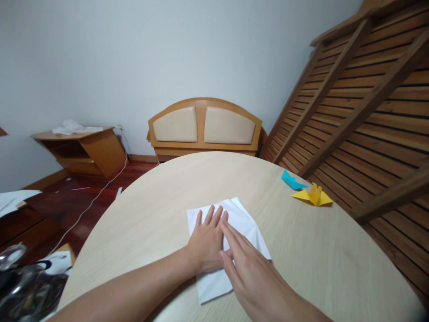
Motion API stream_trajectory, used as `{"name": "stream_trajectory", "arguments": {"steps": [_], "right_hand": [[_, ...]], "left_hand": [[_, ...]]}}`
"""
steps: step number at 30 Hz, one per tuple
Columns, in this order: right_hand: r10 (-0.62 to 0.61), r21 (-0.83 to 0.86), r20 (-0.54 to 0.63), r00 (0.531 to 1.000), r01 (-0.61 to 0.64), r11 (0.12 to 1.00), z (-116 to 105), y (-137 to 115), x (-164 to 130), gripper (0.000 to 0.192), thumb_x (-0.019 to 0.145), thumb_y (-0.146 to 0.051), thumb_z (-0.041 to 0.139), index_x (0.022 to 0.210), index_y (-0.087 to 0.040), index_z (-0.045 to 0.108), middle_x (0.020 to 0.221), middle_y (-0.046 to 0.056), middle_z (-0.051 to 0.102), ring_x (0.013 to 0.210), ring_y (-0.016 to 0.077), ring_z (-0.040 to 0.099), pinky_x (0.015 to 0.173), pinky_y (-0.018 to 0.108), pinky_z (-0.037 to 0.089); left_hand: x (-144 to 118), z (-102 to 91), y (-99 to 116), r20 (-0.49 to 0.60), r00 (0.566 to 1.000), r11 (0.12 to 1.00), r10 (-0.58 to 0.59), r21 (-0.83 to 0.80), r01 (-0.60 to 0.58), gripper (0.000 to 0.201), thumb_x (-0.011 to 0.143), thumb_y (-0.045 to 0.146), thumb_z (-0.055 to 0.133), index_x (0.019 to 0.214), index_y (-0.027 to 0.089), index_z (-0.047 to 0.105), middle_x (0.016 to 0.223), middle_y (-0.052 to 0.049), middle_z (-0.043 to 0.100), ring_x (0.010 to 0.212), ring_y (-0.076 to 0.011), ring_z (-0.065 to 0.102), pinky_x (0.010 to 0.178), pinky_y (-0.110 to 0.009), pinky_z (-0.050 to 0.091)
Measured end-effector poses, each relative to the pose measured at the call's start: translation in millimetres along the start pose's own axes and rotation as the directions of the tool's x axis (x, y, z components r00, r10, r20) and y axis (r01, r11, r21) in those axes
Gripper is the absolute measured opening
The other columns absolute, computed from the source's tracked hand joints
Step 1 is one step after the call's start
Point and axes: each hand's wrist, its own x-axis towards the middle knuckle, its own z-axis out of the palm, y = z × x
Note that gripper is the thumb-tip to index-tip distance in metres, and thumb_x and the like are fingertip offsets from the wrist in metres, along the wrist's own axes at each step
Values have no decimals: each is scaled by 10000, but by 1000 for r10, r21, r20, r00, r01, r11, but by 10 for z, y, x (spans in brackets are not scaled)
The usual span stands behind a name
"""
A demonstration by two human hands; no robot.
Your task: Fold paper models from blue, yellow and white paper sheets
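Head view, looking forward and down across a round pale wooden table [318, 268]: both of my bare forearms reach in from the bottom edge and meet over a sheet of white paper [244, 219] lying near the table's middle, slightly toward me. My left hand [206, 243] lies palm down and flat on the paper, wrist straight, its fingers [209, 214] extended and only slightly fanned, pointing away from me; it grips nothing, merely pressing the sheet against the tabletop. My right hand [250, 268] comes in from the lower right at a slant, also palm down and uncurled, fingers held close together and laid diagonally so that their tips touch the back and thumb side of my left hand. It too pinches nothing and rests flat on the paper. Creased folds show on the far right part of the sheet, where overlapping flaps form angled edges; the near left corner juts out below my left wrist. Well apart from my hands, near the table's far right rim, sit a yellow folded paper figure [313, 197] and, just beyond it, a blue folded paper piece [291, 180]. Behind the table stand a padded wooden headboard [204, 125] and a slatted wooden frame [362, 103] leaning against the wall.
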Motion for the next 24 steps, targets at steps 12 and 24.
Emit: {"name": "stream_trajectory", "arguments": {"steps": [12, 24], "right_hand": [[118, -504, 63, 991, -71, 861, 70, 595, 44, 508, 855, -36, 418, 1306, -54, 650, 1378, 239, 602, 1304, 404, 548, 1071, 578, 466], [-30, 29, -68, 997, 32, 999, 143, -14, 43, 696, 995, -205, 381, 1613, -201, 60, 1661, 89, 173, 1512, 266, 225, 1198, 486, 349]], "left_hand": [[90, -22, -243, -138, 988, 996, -67, -59, 59, 859, 865, 616, 512, 1540, 113, 345, 1631, -192, 239, 1516, -411, 150, 1206, -587, 163], [70, 34, -33, -85, 996, 1000, 23, -2, -24, 825, 888, 513, 463, 1557, 62, 290, 1615, -211, 274, 1510, -412, 180, 1200, -615, 178]]}}
